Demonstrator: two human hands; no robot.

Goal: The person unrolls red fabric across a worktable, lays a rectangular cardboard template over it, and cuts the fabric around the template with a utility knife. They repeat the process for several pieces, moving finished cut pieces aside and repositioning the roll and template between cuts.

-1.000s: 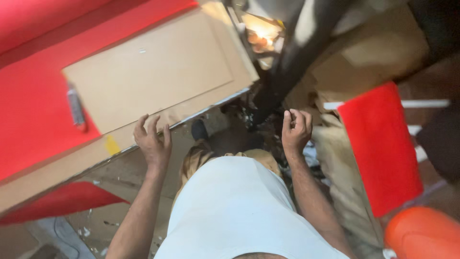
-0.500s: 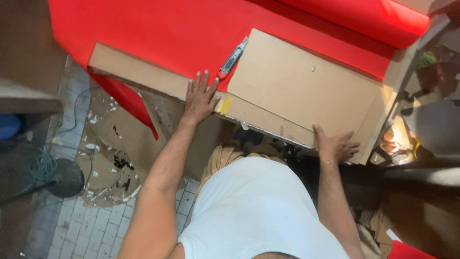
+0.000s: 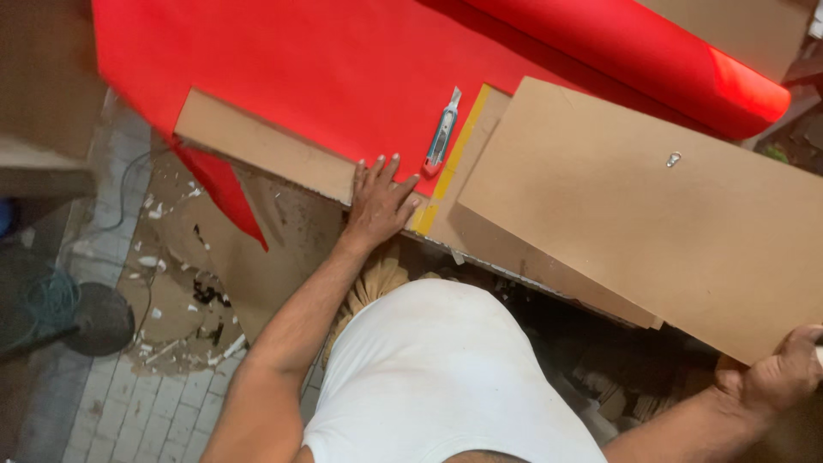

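My left hand [image 3: 380,199] lies flat, fingers spread, on the edge of a red sheet [image 3: 326,77] and the long brown board strip [image 3: 257,147] under it. A grey-blue utility knife [image 3: 442,133] rests on the red sheet just right of my fingertips, untouched. My right hand [image 3: 782,370] grips the lower right corner of a large brown board [image 3: 651,214], which lies tilted over the table edge and carries a small metal hanger [image 3: 674,159]. A yellow tape stripe [image 3: 454,159] runs beside the knife.
A roll of red material [image 3: 651,51] lies across the top right. Below the table edge stand a cardboard piece [image 3: 257,257] and a littered tile floor [image 3: 154,394]. A dark round base with a cable [image 3: 99,319] sits at the left.
The view has swung and closed in on the table. My left hand stays flat by the knife. My right hand has slid to the large board's lower right corner.
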